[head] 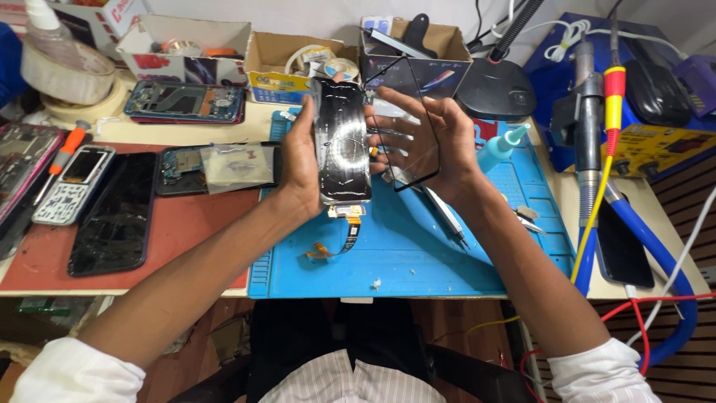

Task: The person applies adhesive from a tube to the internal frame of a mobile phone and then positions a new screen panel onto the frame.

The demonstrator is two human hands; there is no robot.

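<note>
My left hand [300, 160] grips a black phone display panel [343, 142] by its left edge, held upright above the blue work mat [418, 254]. An orange flex cable [344, 237] dangles from the panel's lower end. My right hand [436, 142] holds a thin clear glass sheet with a black border [403, 123] just to the right of the panel, tilted, fingers spread behind it. The two parts sit side by side, nearly touching.
A cracked black phone [112, 213], a keypad phone [73, 185] and opened phone frames [186, 101] lie on the red mat at left. Cardboard boxes [186, 45] line the back. Tweezers [444, 213], a blue-capped bottle [501, 145], a soldering tool [589, 127] and cables are at right.
</note>
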